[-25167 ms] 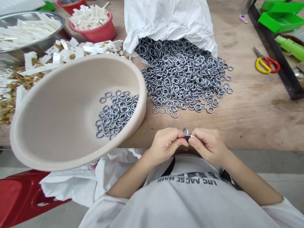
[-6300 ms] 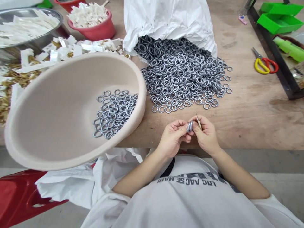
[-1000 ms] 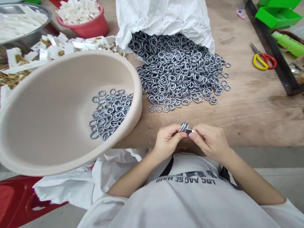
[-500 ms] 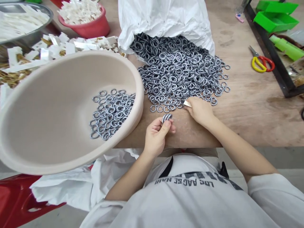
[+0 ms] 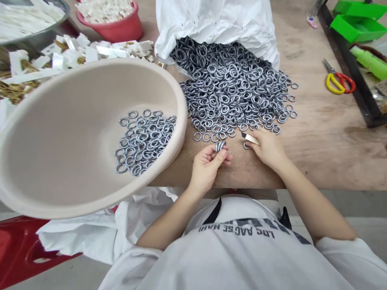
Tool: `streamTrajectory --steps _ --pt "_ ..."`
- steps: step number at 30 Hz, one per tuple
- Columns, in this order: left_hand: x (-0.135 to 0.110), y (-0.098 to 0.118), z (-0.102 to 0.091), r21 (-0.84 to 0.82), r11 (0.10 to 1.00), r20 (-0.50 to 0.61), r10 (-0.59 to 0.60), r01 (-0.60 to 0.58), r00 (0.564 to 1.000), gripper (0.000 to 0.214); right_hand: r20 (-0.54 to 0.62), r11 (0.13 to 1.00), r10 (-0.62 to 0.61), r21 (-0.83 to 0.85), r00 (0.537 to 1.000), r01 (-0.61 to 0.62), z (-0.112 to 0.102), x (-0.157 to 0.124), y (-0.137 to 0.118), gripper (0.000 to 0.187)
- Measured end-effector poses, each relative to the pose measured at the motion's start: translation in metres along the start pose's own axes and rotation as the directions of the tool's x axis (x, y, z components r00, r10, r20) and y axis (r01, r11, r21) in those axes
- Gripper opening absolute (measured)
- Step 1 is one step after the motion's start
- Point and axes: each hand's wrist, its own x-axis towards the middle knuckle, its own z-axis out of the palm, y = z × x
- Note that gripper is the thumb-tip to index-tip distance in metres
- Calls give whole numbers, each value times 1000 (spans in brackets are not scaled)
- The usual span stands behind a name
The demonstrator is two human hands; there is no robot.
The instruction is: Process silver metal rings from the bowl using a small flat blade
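My left hand (image 5: 208,165) is closed, pinching a few grey metal rings (image 5: 220,146) stacked side by side between thumb and fingers. My right hand (image 5: 267,149) grips a small knife (image 5: 251,139) with a pale handle and a dark slanted tip. A single ring (image 5: 246,145) shows just under the right fingertips; whether they hold it or only touch it is unclear. Just beyond both hands spreads a large heap of the same rings (image 5: 229,92), spilling from a white sack (image 5: 214,20). More loose rings (image 5: 145,141) lie in the big beige basin (image 5: 75,100) on my left.
Scissors (image 5: 340,82) with yellow and red handles lie at the right, near a dark metal frame (image 5: 347,64) and green bins (image 5: 358,28). White pieces (image 5: 60,60) cover the back left, beside a red bowl (image 5: 121,30) and a metal basin (image 5: 57,28). The table's front edge runs near my body.
My right hand has drawn back from the heap's edge towards me, with a ring now under its fingertips. My left hand still holds its rings. The whole view has shifted slightly.
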Motion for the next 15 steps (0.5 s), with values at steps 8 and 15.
streamTrajectory --steps 8,15 --pt "-6 3 18 -14 990 295 -131 142 946 29 -302 824 -243 438 922 360 -2 -46 -25 9" --pt "-11 0 17 -109 979 324 -129 172 937 22 -164 634 -72 754 984 171 2 -50 -29 15"
